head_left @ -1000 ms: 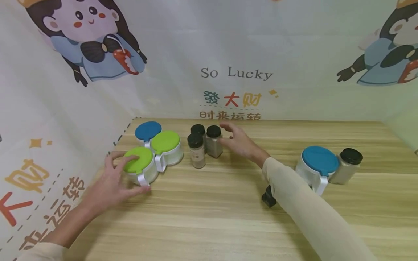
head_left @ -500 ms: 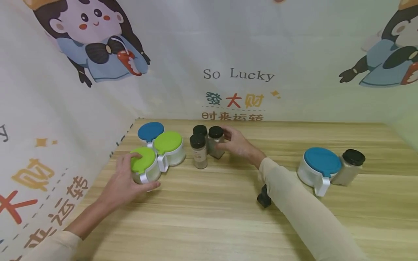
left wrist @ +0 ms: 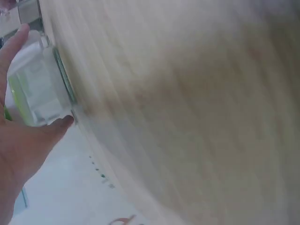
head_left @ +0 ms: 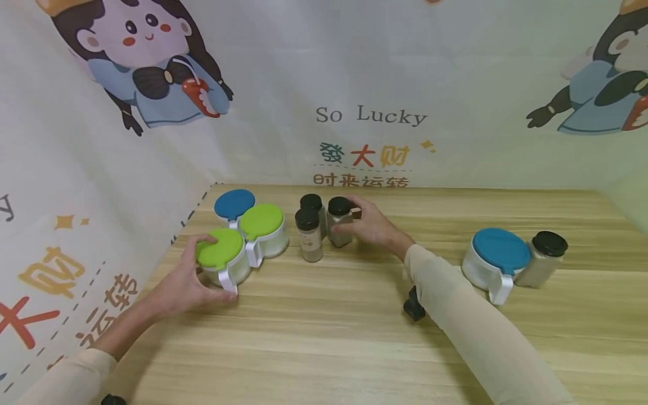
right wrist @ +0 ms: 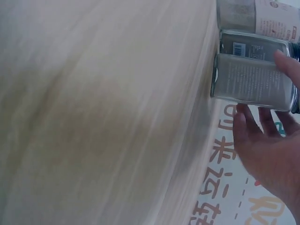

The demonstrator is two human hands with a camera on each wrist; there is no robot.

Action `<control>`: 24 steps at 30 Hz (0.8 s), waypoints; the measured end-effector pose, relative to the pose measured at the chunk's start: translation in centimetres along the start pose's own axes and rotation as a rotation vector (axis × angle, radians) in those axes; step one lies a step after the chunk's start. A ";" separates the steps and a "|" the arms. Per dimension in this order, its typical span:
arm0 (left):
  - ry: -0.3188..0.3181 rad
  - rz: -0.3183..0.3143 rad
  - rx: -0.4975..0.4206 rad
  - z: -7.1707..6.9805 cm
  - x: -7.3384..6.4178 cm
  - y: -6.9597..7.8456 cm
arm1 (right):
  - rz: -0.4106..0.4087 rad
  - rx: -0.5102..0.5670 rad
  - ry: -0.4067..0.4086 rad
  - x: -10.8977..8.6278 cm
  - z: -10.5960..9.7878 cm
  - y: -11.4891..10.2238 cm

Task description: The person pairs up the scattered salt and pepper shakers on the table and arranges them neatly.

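Observation:
At the left of the head view, my left hand [head_left: 184,284] spans a seasoning jar with a green lid [head_left: 220,247]. Its thumb lies by the foot of the white handle and its fingers curl along the far side; the left wrist view shows the clear jar body [left wrist: 42,86] between them. Farther right, my right hand [head_left: 374,225] grips a square spice jar [head_left: 340,228] with a black lid, thumb in front. In the right wrist view the same glass jar [right wrist: 253,82] has fingers behind it. Two more spice bottles stand left of it, the nearer one [head_left: 310,242] labelled.
Behind the held seasoning jar stand another green-lidded jar [head_left: 263,230] and a blue-lidded one [head_left: 234,203]. To the right are a blue-lidded seasoning jar [head_left: 498,256] and a spice jar [head_left: 541,259]. A printed cloth [head_left: 455,101] backs the wooden table [head_left: 324,343].
My right hand has closed in on the square spice jar, which has shifted slightly right, away from the other bottles. My left hand has settled lower around the green-lidded jar.

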State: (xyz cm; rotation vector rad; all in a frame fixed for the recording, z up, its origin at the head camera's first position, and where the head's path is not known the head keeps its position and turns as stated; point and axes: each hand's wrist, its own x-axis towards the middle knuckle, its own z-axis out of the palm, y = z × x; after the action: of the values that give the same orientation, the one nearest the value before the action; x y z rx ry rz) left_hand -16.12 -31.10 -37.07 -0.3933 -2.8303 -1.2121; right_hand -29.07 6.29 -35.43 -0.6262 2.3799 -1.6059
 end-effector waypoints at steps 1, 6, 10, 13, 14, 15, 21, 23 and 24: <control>-0.001 -0.002 -0.009 0.0 0.0 -0.2 | 0.004 -0.013 0.001 0.0 0.0 0.1; 0.004 0.001 -0.012 0.0 0.2 -0.7 | 0.008 -0.037 0.003 -0.1 -0.4 0.2; 0.018 -0.007 -0.022 -0.1 0.6 -0.4 | -0.048 -0.058 -0.023 -0.1 -0.7 0.2; 0.030 -0.018 -0.025 -0.2 0.8 -0.2 | -0.096 -0.087 -0.031 -0.2 -0.9 0.1; 0.034 -0.020 -0.019 -0.2 0.8 -0.2 | -0.108 -0.096 -0.030 -0.3 -0.9 0.2; 0.034 -0.026 -0.022 -0.2 0.8 -0.2 | -0.119 -0.103 -0.032 -0.3 -1.0 0.2; 0.075 -0.028 -0.085 -0.2 0.5 -0.7 | -0.146 -0.129 -0.028 -0.5 -1.0 0.4; 0.081 -0.025 -0.093 -0.2 0.5 -0.7 | -0.134 -0.146 -0.012 -0.8 -1.3 0.4; 0.077 -0.022 -0.096 -0.2 0.4 -0.7 | -0.127 -0.154 -0.001 -0.9 -1.4 0.4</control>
State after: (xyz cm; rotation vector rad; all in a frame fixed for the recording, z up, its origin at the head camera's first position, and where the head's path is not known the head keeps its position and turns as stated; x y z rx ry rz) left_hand -16.73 -31.61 -37.34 -0.3127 -2.7273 -1.3406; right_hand -28.93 8.01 -35.30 -0.8226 2.5267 -1.4785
